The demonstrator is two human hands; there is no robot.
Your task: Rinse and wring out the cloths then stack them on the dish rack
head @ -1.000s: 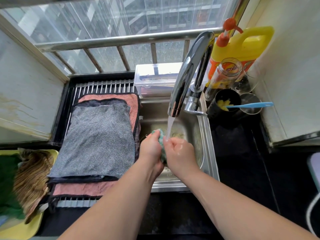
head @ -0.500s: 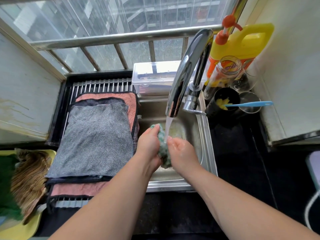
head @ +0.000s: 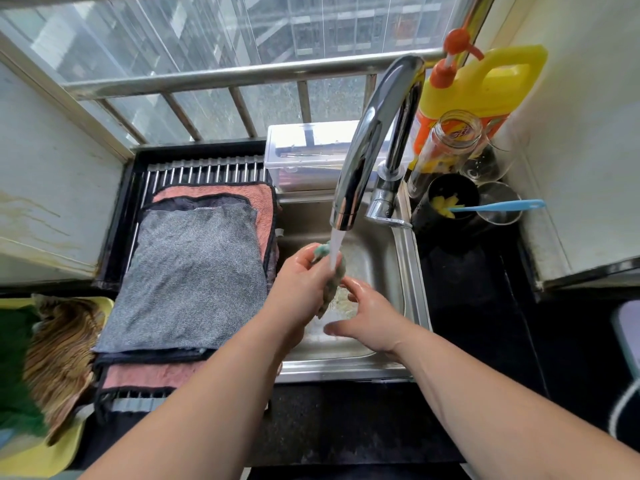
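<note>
Head view: the dish rack (head: 207,169) lies left of the faucet (head: 374,133). It carries a flat stack of cloths, with a grey cloth (head: 194,278) on top, a dark-edged one under it and a pink cloth (head: 214,195) at the bottom. The steel sink (head: 414,289) sits directly below the faucet. Far left of the faucet, past the rack, a yellow tray (head: 38,455) holds a brown cloth (head: 59,358) and a green cloth (head: 14,375). A yellow detergent bottle (head: 485,84) stands just right of the faucet, and a clear plastic box (head: 304,150) sits behind and left of it.

Water (head: 336,247) runs from the faucet's spout. Under the spout, over the sink, the left hand (head: 298,285) clenches a bunched teal cloth (head: 334,282), fingers curled round it. The cloth's top end is in the stream and the rest hangs from the fist. The right hand (head: 370,313) is below and right of the spout. It is released, with loose fingers and the thumb held out. Its fingertips are at the hanging cloth, though I cannot tell whether they touch.
</note>
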